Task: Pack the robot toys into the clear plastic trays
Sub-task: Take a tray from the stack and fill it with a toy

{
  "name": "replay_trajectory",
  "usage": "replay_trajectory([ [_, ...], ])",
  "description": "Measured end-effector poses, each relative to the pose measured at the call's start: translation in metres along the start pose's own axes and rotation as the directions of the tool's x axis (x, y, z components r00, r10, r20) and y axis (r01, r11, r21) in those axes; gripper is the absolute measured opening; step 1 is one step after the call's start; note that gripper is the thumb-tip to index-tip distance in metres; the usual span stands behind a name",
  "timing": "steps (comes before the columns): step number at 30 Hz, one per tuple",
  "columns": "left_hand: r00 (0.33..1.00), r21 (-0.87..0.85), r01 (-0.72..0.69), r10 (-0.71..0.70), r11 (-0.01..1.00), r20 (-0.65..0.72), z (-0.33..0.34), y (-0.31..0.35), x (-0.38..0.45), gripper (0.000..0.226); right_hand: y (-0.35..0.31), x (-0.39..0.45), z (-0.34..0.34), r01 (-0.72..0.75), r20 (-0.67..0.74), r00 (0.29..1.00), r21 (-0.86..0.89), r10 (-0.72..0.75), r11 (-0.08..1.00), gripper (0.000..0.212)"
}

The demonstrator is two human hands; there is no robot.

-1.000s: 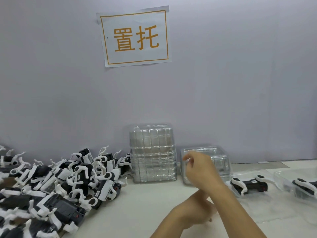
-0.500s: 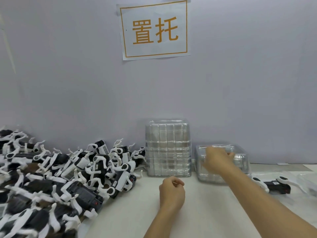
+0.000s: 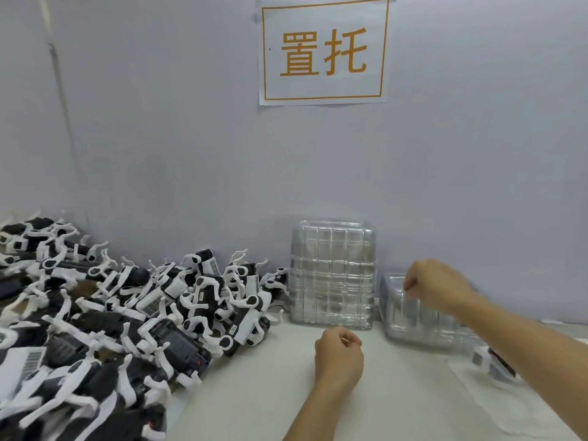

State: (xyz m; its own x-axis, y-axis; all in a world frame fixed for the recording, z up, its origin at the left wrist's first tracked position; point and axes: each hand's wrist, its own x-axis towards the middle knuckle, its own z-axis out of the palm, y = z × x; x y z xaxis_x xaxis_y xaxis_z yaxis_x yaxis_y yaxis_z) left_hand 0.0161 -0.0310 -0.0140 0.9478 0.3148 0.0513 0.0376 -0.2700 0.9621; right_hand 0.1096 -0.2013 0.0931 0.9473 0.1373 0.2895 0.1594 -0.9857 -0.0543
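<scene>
A big heap of black-and-white robot toys (image 3: 133,316) covers the left of the white table. A tall stack of clear plastic trays (image 3: 331,275) stands against the wall at centre. To its right sits a lower stack of clear trays (image 3: 413,326). My right hand (image 3: 436,286) reaches over this lower stack and pinches the rim of its top tray. My left hand (image 3: 339,356) hovers over the table in front of the tall stack, fingers curled, holding nothing. One packed robot toy (image 3: 493,364) shows blurred behind my right forearm.
A grey wall with a white paper sign (image 3: 324,50) in orange characters closes the back. The white table (image 3: 397,405) runs to the front right between my arms.
The view has swung left, so the toy heap fills more of the frame. My left hand came out from under my right arm and now sits in front of the tall stack. My right hand reached the low stack's top tray.
</scene>
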Motion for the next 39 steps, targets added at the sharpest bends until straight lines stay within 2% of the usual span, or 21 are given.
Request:
replay_trajectory([
  [4,1.000,-0.003,-0.005,0.005,1.000,-0.003,0.000,-0.001,0.001,0.026,0.000,0.002,0.005,-0.022,-0.044,0.999,0.051,0.025,0.998,0.019],
  [7,1.000,-0.011,-0.008,0.008,1.000,-0.003,0.001,-0.002,0.002,0.025,-0.006,0.003,0.007,-0.032,0.012,0.999,0.028,0.031,0.999,0.025],
  [9,1.000,-0.016,-0.010,0.010,1.000,-0.007,0.001,-0.002,0.002,0.025,-0.015,0.004,0.001,-0.028,0.055,0.998,0.040,0.025,0.999,0.034],
  [11,1.000,-0.019,-0.011,0.011,1.000,-0.008,0.002,-0.002,0.002,0.025,-0.028,0.009,-0.006,-0.012,0.021,1.000,0.103,0.010,0.995,0.044],
  [13,1.000,-0.015,-0.010,0.010,1.000,-0.012,0.002,-0.002,0.002,0.025,-0.047,0.015,-0.014,0.049,-0.097,0.995,0.134,-0.036,0.990,0.051],
  [16,1.000,-0.012,-0.018,0.018,1.000,-0.010,0.002,-0.002,0.002,0.024,-0.076,0.024,-0.026,0.207,-0.262,0.949,0.098,-0.176,0.973,0.060],
  [17,1.000,-0.013,-0.020,0.020,1.000,-0.007,0.002,-0.002,0.002,0.024,-0.085,0.027,-0.030,0.247,-0.276,0.936,0.068,-0.220,0.967,0.067],
  [19,1.000,-0.024,-0.019,0.019,1.000,-0.001,0.003,-0.002,0.001,0.024,-0.098,0.036,-0.035,0.277,-0.215,0.939,0.006,-0.269,0.961,0.076],
  [21,1.000,-0.041,-0.016,0.016,0.999,0.004,0.003,-0.001,0.000,0.024,-0.107,0.045,-0.036,0.278,-0.104,0.954,-0.055,-0.282,0.959,0.070],
  [23,1.000,-0.057,-0.010,0.011,0.998,0.013,0.004,-0.001,0.000,0.023,-0.110,0.052,-0.034,0.273,-0.076,0.957,-0.078,-0.278,0.959,0.057],
  [29,1.000,-0.096,-0.011,0.013,0.995,0.027,0.002,0.000,0.002,0.022,-0.107,0.067,-0.039,0.272,-0.255,0.931,0.000,-0.263,0.962,0.035],
  [33,0.999,-0.114,-0.021,0.023,0.993,0.023,0.002,0.000,0.002,0.025,-0.103,0.071,-0.052,0.258,-0.341,0.911,0.035,-0.231,0.966,0.034],
  [36,0.999,-0.131,-0.038,0.040,0.991,0.014,0.001,0.004,0.002,0.027,-0.102,0.069,-0.072,0.235,-0.458,0.875,0.118,-0.157,0.965,0.035],
  [39,0.997,-0.222,-0.073,0.070,0.972,-0.022,-0.005,0.013,0.003,0.029,-0.103,0.063,-0.086,0.264,-0.521,0.847,0.233,-0.109,0.936,0.038],
])
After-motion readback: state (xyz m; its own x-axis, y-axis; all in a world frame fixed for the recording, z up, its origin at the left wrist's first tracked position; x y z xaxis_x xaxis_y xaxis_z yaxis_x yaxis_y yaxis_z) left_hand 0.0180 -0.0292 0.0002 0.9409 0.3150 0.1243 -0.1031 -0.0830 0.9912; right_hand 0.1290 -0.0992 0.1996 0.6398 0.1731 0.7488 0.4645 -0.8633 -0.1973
